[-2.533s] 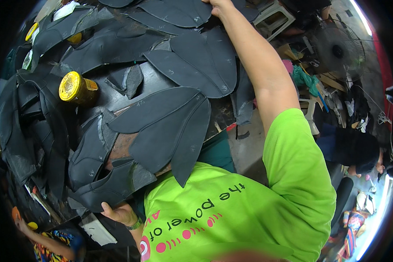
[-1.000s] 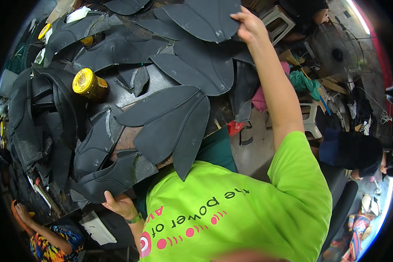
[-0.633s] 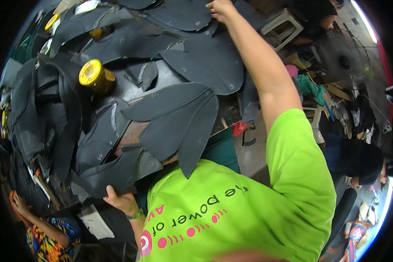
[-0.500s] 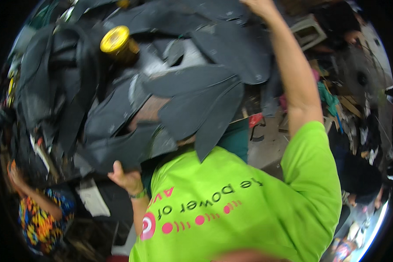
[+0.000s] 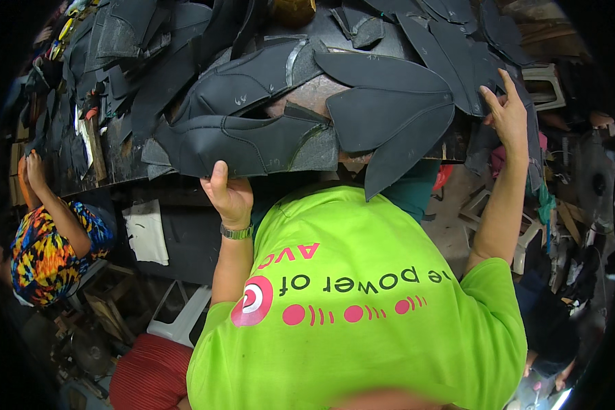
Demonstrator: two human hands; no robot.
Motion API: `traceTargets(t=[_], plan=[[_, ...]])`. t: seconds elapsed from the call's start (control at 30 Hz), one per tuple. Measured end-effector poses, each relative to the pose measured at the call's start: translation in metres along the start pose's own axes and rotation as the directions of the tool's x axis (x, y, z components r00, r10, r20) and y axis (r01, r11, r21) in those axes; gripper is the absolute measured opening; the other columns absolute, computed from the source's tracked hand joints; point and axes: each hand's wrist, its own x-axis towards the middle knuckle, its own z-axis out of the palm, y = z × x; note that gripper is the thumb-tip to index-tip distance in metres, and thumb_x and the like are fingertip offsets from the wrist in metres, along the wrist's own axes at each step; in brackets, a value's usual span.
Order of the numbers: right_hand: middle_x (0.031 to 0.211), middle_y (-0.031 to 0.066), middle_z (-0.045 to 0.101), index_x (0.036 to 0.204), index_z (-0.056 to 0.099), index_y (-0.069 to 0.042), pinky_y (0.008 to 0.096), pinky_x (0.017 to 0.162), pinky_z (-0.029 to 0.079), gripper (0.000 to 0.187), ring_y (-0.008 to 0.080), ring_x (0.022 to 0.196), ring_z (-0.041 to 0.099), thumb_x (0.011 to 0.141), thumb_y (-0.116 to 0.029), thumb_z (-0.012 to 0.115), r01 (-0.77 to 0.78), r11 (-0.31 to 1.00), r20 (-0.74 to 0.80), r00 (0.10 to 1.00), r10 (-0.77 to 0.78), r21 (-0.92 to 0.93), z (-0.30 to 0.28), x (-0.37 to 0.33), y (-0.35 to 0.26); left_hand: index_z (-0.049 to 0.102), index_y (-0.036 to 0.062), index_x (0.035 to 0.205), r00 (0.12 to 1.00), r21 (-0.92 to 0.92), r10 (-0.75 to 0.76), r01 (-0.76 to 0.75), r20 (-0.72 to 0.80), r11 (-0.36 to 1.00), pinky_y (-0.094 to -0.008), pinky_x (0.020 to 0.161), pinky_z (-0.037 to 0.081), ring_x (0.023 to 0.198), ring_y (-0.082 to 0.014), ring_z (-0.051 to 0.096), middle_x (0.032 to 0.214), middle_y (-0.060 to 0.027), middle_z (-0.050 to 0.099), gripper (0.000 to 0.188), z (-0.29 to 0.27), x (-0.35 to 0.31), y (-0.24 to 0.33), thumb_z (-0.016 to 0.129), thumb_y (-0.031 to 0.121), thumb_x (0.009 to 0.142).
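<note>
My left hand (image 5: 231, 202) is at the table's front edge, its thumb on top of the lower rim of a black stitched leather-like piece (image 5: 239, 140) and its fingers curled below. Beyond that piece, another stitched one (image 5: 242, 85) bears a pale chalk mark. To the right lies a black piece with pointed lobes (image 5: 389, 113); one lobe hangs over the edge. My right hand (image 5: 507, 113) is raised beside the flat black panels (image 5: 451, 58) at the far right, thumb and index finger apart, with nothing visible in it.
More black pieces (image 5: 126, 34) heap up across the dark table (image 5: 119, 150). A yellow can (image 5: 294, 10) stands at the back. At left, a person in a patterned shirt (image 5: 55, 253) works at the same table. Plastic stools (image 5: 181, 314) stand below on the left.
My right hand has come down from the far edge toward the right side of the table. My left hand stays by the front piece. The whole view has shifted.
</note>
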Motion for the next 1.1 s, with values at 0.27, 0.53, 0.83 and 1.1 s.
traceTargets(t=[0.27, 0.53, 0.83, 1.1], plan=[[0.075, 0.0035, 0.062, 0.143, 0.048, -0.005, 0.0221, 0.048, 0.045, 0.071, 0.0079, 0.056, 0.056, 0.08, -0.005, 0.079, 0.066, 0.761, -0.081, 0.997, -0.018, 0.646, 0.024, 0.011, 0.028, 0.057, 0.0019, 0.128, 0.999, -0.055, -0.034, 0.033, -0.02, 0.998, -0.0371, 0.099, 0.049, 0.112, -0.0214, 0.062, 0.122, -0.0082, 0.064, 0.036, 0.003, 0.001, 0.003, 0.057, 0.008, 0.092], [0.088, 0.0063, 0.068, 0.139, 0.049, -0.007, 0.0243, 0.056, 0.05, 0.067, 0.0112, 0.069, 0.064, 0.079, 0.003, 0.076, 0.031, 0.469, -0.05, 0.998, 0.027, 0.882, 0.032, 0.006, 0.033, 0.059, 0.0016, 0.125, 0.998, -0.01, -0.033, 0.034, 0.047, 0.999, -0.0339, 0.097, 0.05, 0.107, -0.0199, 0.065, 0.119, -0.0086, 0.067, 0.033, -0.002, 0.001, 0.002, 0.059, 0.003, 0.092], [0.089, 0.0027, 0.063, 0.136, 0.052, -0.009, 0.0295, 0.072, 0.055, 0.06, 0.012, 0.082, 0.064, 0.082, 0.011, 0.068, 0.132, 0.321, -0.15, 0.988, 0.033, 0.938, 0.039, 0.007, 0.035, 0.063, 0.0042, 0.118, 0.998, 0.075, -0.053, 0.05, 0.034, 0.996, -0.0261, 0.086, 0.053, 0.097, -0.0144, 0.067, 0.112, -0.0048, 0.069, 0.027, 0.001, 0.001, 0.002, 0.062, -0.001, 0.092], [0.097, 0.0099, 0.066, 0.136, 0.048, -0.004, 0.0287, 0.086, 0.053, 0.057, 0.0174, 0.091, 0.065, 0.084, 0.017, 0.061, 0.397, 0.175, -0.409, 0.912, 0.035, 0.901, 0.032, 0.011, 0.041, 0.06, 0.0021, 0.122, 0.998, 0.078, -0.047, 0.044, 0.041, 0.996, -0.0307, 0.092, 0.052, 0.104, -0.0168, 0.065, 0.117, -0.007, 0.067, 0.031, 0.0, -0.002, 0.004, 0.059, -0.005, 0.092]])
